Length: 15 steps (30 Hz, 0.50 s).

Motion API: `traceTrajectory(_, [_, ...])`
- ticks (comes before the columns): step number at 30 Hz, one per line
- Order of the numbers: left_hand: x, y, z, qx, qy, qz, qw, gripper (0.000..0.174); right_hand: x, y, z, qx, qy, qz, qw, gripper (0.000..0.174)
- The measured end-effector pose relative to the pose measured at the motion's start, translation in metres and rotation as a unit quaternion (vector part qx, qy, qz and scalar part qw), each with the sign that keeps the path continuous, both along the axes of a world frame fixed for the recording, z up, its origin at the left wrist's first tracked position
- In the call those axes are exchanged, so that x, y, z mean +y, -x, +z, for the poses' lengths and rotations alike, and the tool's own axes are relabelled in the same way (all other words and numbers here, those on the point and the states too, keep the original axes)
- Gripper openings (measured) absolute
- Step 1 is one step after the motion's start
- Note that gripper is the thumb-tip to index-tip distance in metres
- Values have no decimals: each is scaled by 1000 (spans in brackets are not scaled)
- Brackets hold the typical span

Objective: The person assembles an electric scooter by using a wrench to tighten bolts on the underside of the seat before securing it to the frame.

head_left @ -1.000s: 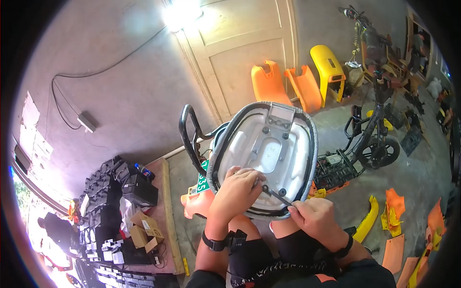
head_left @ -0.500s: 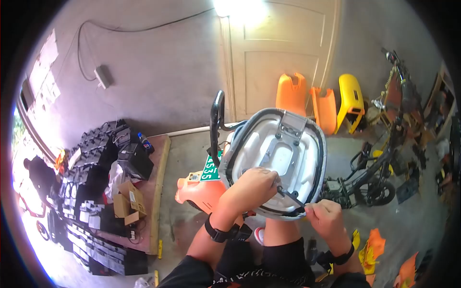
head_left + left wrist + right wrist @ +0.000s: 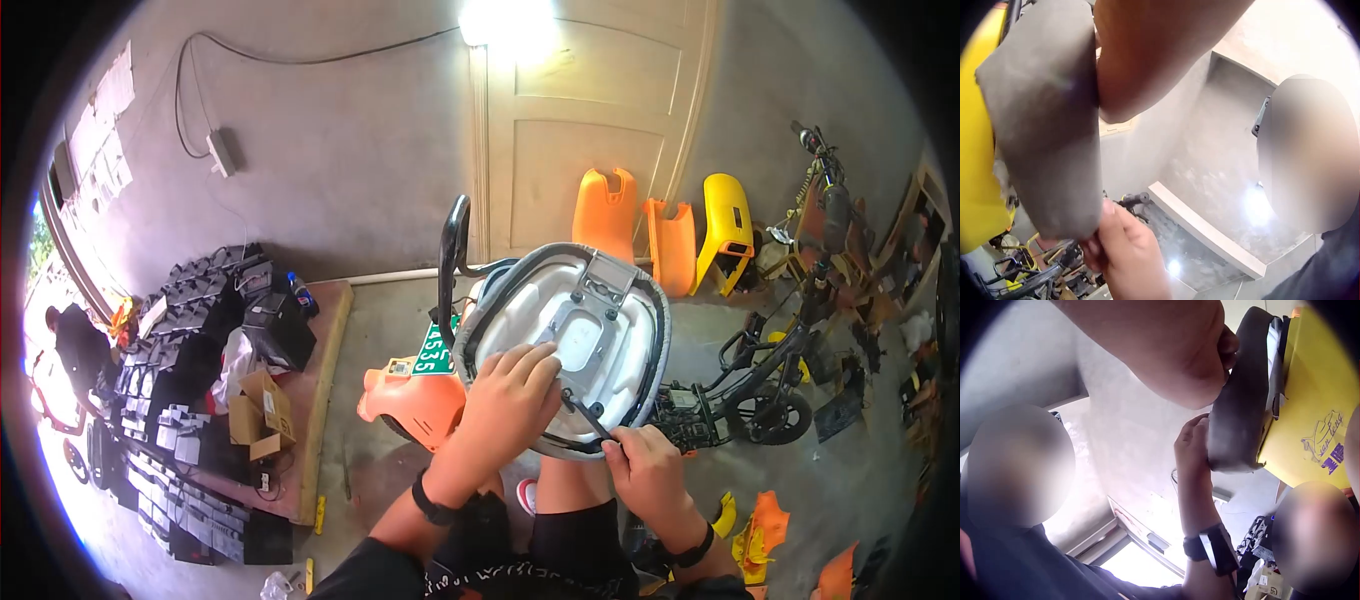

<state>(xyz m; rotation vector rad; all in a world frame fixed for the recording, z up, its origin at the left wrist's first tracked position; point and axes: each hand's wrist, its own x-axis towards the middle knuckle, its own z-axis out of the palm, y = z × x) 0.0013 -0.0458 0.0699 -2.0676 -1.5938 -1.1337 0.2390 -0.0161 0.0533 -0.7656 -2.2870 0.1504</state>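
Observation:
An upturned scooter seat [image 3: 508, 318] shows its white underside and dark rim in the head view. My right hand [image 3: 648, 468] grips the end of a dark, slim wrench [image 3: 588, 418] at the seat's near edge. The wrench's far end lies by a bolt on the underside. My left hand [image 3: 508, 400] rests over the underside beside that end, its thumb hidden. In the left wrist view, my right hand [image 3: 1130, 250] is at the lower edge of the grey seat cover [image 3: 1047, 125]. My left hand [image 3: 1194, 445] touches the cover in the right wrist view.
Behind the seat are an orange scooter body [image 3: 415, 402], a green number plate [image 3: 434, 350] and a black bar [image 3: 452, 240]. Black batteries [image 3: 180, 370] fill a platform on the left. A stripped scooter frame [image 3: 770, 400] and orange panels [image 3: 604, 215] stand on the right.
The head view has turned left, so the scene sits further right. My left hand has shifted on the underside, its fingers reaching further up. The right hand keeps its grip on the wrench.

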Motion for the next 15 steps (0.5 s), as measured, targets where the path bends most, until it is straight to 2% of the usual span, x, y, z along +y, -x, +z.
traceTrajectory(2, [-21, -13, -6, -62, -56, 13, 996, 25, 2, 1, 2, 11, -14, -7, 1000, 15])
traceTrajectory(4, [-36, -30, -10, -58, -30, -42, 997, 24, 6, 1, 8, 16, -29, -7, 999, 13])
traceTrajectory(6, [-38, -47, -14, 20, -24, -26, 999, 21, 8, 1, 17, -8, -24, -5, 1000, 11])
traceTrajectory(8, [-36, -57, -14, 40, -36, -10, 998, 20, 7, 4, 23, -11, -18, 18, 1000, 9])
traceTrajectory(10, [-34, -58, -18, 59, -51, 6, 997, 21, 6, 5, 23, -36, -14, -6, 999, 10])
traceTrajectory(12, [-31, -59, -26, 132, 11, 23, 991, 19, 6, 8, 25, -36, -24, 3, 999, 13])
traceTrajectory(15, [-31, -71, -25, 170, 59, 56, 982, 15, 4, 10, 28, -69, -29, -21, 997, 20])
